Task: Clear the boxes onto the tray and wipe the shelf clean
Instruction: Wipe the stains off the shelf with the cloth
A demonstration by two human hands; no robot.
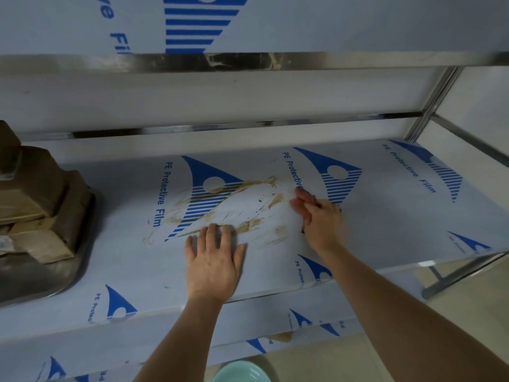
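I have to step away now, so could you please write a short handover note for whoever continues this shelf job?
Left hand: open, flat on the shelf.
Right hand: over the smears, blurred; whether it holds a cloth cannot be told.
Cardboard boxes: stacked on the metal tray at the shelf's left end.
Done: boxes cleared onto the tray.
Left: brown smears cover the protective film mid-shelf; wipe them off.
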